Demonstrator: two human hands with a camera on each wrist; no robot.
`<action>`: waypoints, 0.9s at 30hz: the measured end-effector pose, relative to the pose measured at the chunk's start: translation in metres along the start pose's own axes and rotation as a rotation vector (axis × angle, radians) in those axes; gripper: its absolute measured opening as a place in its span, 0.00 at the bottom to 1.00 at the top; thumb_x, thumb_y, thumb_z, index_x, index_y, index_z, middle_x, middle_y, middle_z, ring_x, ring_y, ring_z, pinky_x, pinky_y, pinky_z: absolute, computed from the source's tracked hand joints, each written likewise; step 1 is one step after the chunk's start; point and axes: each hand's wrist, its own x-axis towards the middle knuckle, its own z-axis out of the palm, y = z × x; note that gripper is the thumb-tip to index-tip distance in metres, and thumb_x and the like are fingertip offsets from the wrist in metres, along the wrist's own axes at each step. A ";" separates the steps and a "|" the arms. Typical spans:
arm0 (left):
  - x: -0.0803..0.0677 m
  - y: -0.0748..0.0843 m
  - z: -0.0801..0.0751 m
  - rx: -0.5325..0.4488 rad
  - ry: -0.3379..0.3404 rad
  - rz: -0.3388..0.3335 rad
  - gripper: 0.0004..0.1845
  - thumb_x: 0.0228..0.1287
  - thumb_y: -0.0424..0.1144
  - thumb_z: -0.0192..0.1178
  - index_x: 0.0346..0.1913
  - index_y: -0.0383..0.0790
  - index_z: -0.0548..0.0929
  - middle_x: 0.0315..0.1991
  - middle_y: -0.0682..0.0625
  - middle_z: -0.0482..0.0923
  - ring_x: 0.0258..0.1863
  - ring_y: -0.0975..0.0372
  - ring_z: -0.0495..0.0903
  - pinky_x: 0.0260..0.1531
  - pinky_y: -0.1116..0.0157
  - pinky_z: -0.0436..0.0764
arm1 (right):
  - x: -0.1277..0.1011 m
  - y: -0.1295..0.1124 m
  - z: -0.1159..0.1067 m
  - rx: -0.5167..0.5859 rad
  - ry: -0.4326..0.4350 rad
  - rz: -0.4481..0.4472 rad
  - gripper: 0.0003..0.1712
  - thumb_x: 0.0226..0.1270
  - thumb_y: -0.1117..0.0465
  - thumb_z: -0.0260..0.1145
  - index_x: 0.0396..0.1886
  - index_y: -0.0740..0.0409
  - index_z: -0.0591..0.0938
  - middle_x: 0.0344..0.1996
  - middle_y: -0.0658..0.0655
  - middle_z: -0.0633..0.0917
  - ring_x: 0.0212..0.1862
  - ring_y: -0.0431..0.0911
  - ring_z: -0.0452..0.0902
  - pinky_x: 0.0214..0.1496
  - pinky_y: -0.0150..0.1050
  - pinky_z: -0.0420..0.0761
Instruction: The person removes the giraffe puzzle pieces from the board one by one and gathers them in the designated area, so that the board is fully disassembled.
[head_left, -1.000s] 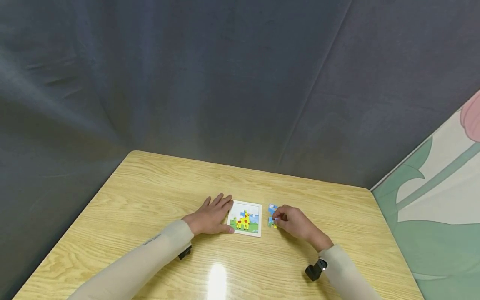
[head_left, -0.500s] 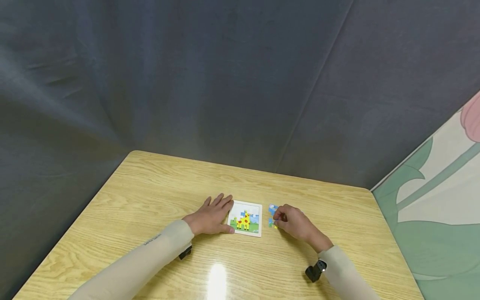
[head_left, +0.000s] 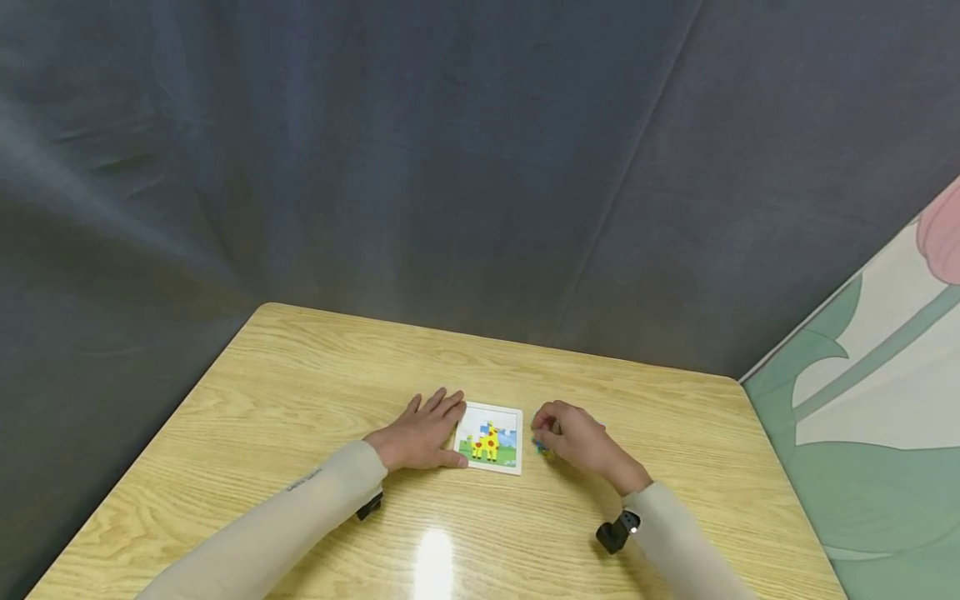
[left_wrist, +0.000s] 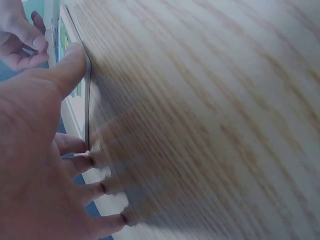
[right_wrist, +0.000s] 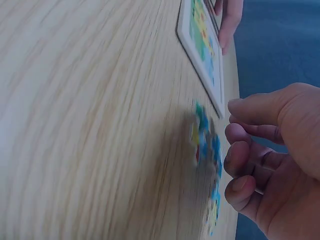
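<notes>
Even, fairly bright overhead light falls on the tabletop (head_left: 300, 400), leaving a white patch of glare near its near edge and only soft, short shadows under the sleeves, while the dark curtain (head_left: 450, 167) behind stays dim. The head view is sharp at the centre but bends straight lines toward its edges. Both wrist views are smeared: the wood grain streaks, the loose puzzle pieces (right_wrist: 207, 150) are blurred, and the left hand (left_wrist: 35, 165) so near the lens is out of focus.
</notes>
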 end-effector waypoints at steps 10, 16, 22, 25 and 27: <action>0.000 0.000 0.001 -0.002 0.004 -0.009 0.52 0.74 0.68 0.59 0.87 0.40 0.54 0.90 0.46 0.44 0.90 0.45 0.42 0.85 0.35 0.49 | 0.022 -0.020 0.016 -0.026 -0.024 -0.014 0.04 0.78 0.64 0.67 0.46 0.57 0.87 0.37 0.50 0.83 0.31 0.40 0.74 0.31 0.31 0.75; 0.000 0.000 0.000 0.001 0.006 -0.013 0.52 0.74 0.68 0.59 0.87 0.40 0.54 0.90 0.46 0.44 0.89 0.45 0.42 0.84 0.35 0.49 | 0.031 -0.031 0.025 -0.075 -0.056 -0.043 0.08 0.76 0.63 0.70 0.49 0.60 0.88 0.37 0.50 0.83 0.33 0.41 0.73 0.33 0.31 0.72; 0.002 -0.001 0.001 0.016 0.007 -0.011 0.53 0.73 0.68 0.59 0.87 0.40 0.54 0.90 0.46 0.44 0.90 0.45 0.42 0.84 0.35 0.50 | 0.035 -0.040 0.033 -0.136 -0.072 -0.028 0.12 0.74 0.59 0.73 0.51 0.60 0.87 0.36 0.49 0.83 0.32 0.41 0.73 0.35 0.34 0.72; 0.001 -0.001 0.001 0.016 0.009 -0.013 0.53 0.73 0.69 0.59 0.87 0.40 0.54 0.90 0.46 0.44 0.89 0.45 0.43 0.84 0.36 0.50 | 0.035 -0.046 0.033 -0.146 -0.077 -0.016 0.13 0.73 0.58 0.74 0.50 0.60 0.86 0.35 0.50 0.82 0.32 0.42 0.72 0.34 0.35 0.71; 0.001 -0.001 0.001 0.016 0.008 -0.014 0.53 0.73 0.69 0.59 0.87 0.40 0.54 0.90 0.46 0.44 0.90 0.45 0.42 0.84 0.36 0.50 | 0.035 -0.049 0.033 -0.151 -0.080 -0.004 0.13 0.72 0.57 0.75 0.49 0.60 0.86 0.34 0.50 0.81 0.32 0.43 0.72 0.33 0.35 0.70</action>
